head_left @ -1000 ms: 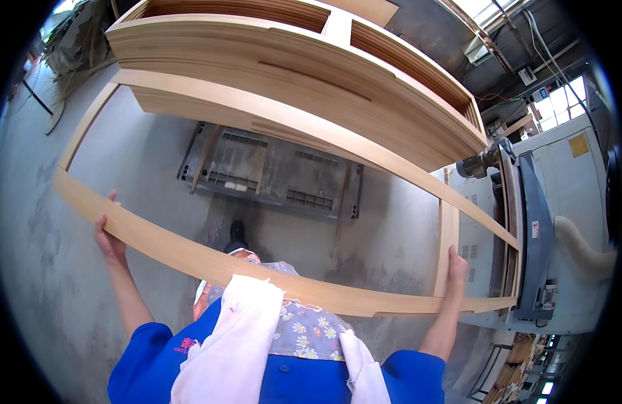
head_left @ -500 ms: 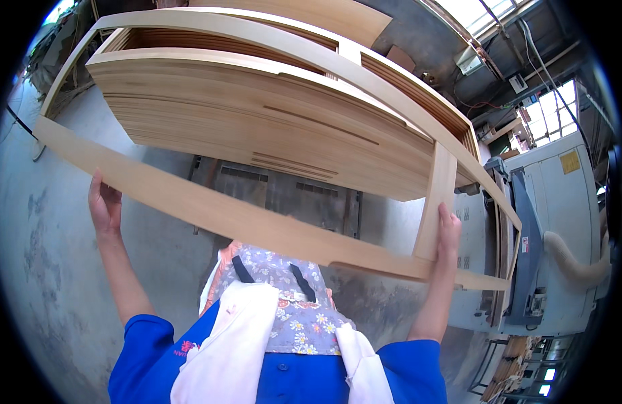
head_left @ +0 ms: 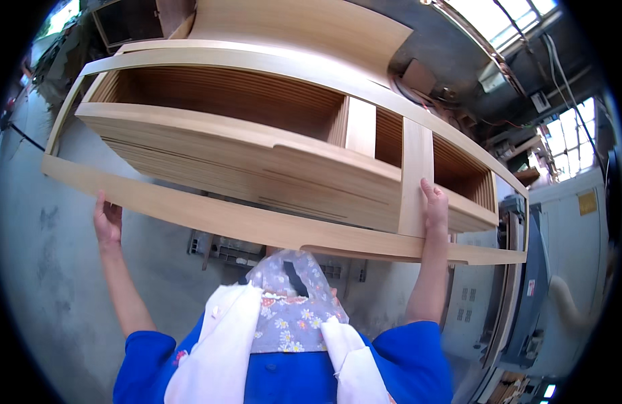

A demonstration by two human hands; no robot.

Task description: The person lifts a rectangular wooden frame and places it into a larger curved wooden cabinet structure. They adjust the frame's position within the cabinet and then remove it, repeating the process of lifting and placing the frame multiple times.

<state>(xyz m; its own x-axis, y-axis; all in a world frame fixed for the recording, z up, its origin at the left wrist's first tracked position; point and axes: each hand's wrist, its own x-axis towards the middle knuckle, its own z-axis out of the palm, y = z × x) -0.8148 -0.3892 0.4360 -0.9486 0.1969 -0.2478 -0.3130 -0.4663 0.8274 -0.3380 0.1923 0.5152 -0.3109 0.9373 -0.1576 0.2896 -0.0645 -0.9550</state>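
Both hands hold up a large, pale wooden frame (head_left: 257,221), a long rectangle with a crossbar (head_left: 416,161) towards its right end. My left hand (head_left: 109,221) is closed round the near rail at the left, its fingers partly hidden under the wood. Gripping the crossbar near where it meets that rail is my right hand (head_left: 435,207), thumb on top. Beyond and below lies a thick stack of similar wooden frames (head_left: 243,161), seen through the held frame's openings. The held frame's far rail appears over the stack's far side; whether they touch I cannot tell.
A wide wooden panel (head_left: 297,27) lies behind the stack. At right stands a grey machine (head_left: 570,236) with a pale flexible hose (head_left: 570,306). Dark metal supports (head_left: 223,249) show beneath the stack, above the grey concrete floor (head_left: 55,269).
The held frame has risen in view at its near right, and its crossbar now appears further left over the stack. More of the stack's openings show. Both hands keep their hold.
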